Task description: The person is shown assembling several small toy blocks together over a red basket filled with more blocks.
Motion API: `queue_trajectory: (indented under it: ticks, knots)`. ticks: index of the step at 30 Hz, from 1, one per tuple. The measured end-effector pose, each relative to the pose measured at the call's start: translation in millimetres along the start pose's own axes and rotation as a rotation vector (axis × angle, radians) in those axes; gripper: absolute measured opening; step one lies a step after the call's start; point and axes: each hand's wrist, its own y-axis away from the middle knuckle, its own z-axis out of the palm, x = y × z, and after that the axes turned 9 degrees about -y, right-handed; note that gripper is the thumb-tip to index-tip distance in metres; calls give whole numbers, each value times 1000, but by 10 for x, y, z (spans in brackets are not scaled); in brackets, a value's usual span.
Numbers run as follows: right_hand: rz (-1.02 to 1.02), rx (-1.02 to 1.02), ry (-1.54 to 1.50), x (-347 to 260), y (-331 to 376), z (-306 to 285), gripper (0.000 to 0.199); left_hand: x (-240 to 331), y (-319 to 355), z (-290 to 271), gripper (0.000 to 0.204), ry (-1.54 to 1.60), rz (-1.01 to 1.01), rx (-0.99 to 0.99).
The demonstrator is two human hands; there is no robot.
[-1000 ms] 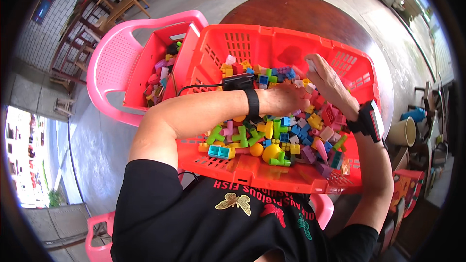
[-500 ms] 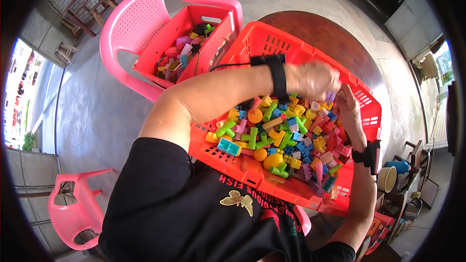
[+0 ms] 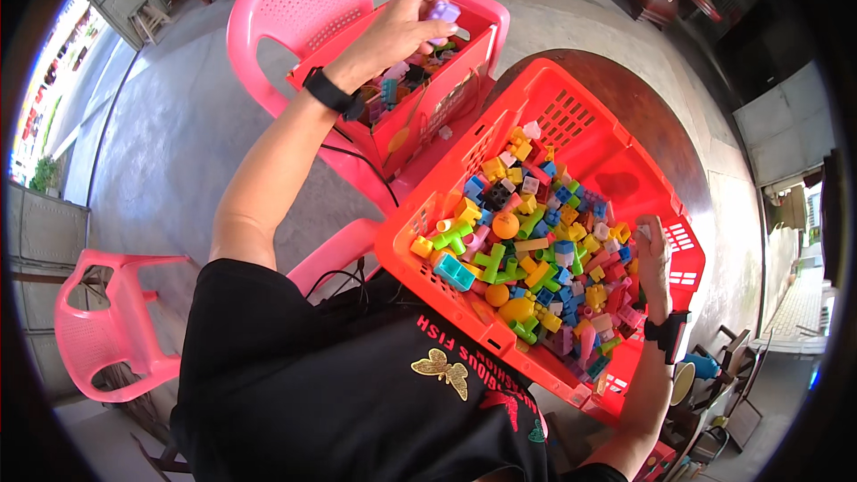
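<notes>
My left hand (image 3: 393, 31) is closed on a purple toy building block (image 3: 444, 12), held over the red box (image 3: 427, 116) on the pink chair. Mixed toy pieces (image 3: 389, 92) lie inside that box. My right hand (image 3: 656, 263) is inside the red plastic basket (image 3: 616, 147), near its right wall. Its fingers are curled, with something small and pale at the tips that I cannot make out. Below and left of it, a heap of colourful toy blocks (image 3: 558, 254) fills the basket's bottom, with an orange ball (image 3: 505, 226) among them.
The basket rests partly on a round brown table (image 3: 580, 65). The box's pink armchair (image 3: 299, 0) stands at the far left, and another pink chair (image 3: 116, 326) at the near left. A black cable (image 3: 370, 165) hangs from my left wrist. Assorted household things (image 3: 714, 393) crowd the right.
My left hand has moved from the basket's far right, out and leftward over the box, carrying the purple block. My right hand has come slightly lower, still in the basket.
</notes>
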Motion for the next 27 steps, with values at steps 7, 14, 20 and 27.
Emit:
queue_trajectory:
  ticks: [7, 14, 20, 27]
  knots:
    - [-5, -29, 156, 138, 66, 61, 16, -469, 402, -190, 26, -87, -208, 60]
    - [143, -28, 31, 284, 72, -79, 19, -605, 454, -139, 33, -428, -77, 40]
    - [163, -35, 83, 512, 103, -73, 22, -697, 531, 204, 27, -467, 52, 94]
    - [8, -93, 247, 265, 93, 99, 14, -846, 905, 1060, 12, -639, 84, -275]
